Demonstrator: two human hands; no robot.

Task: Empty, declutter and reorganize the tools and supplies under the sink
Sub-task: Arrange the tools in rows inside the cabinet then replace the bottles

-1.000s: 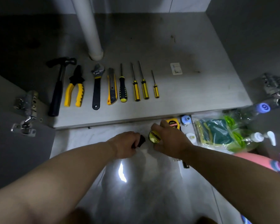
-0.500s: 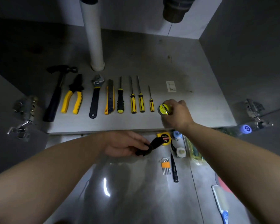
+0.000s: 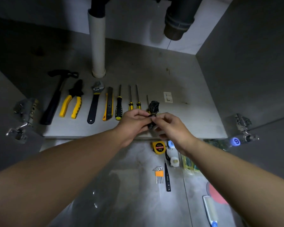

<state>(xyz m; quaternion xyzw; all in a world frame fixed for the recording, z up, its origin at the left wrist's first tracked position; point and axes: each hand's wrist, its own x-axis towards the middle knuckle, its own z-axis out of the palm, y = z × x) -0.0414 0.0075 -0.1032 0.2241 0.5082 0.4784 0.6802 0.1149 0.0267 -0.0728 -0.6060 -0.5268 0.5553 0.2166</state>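
Black and crumpled, the small bundle point(image 3: 154, 106) was held up between both hands over the front edge of the cabinet floor point(image 3: 187, 86), just right of the tool row. The left hand point(image 3: 134, 123) curled its fingers and thumb around the lower part and the right hand point(image 3: 172, 128) pinched it from the other side, so each grip was clamped on the bundle; what the thing actually was could not be made out. On the cabinet floor lay a hammer point(image 3: 56, 99), yellow-handled pliers point(image 3: 72, 102), an adjustable wrench point(image 3: 94, 102), a utility knife point(image 3: 108, 104) and four screwdrivers point(image 3: 118, 105) side by side, handles toward the person. A white pipe point(image 3: 97, 46) stood upright behind the wrench. On the tile floor point(image 3: 129, 194) below the hands lay a yellow tape measure point(image 3: 158, 147) and, nearer the person, a hex key set point(image 3: 159, 174) just beside a slim black tool point(image 3: 167, 177).
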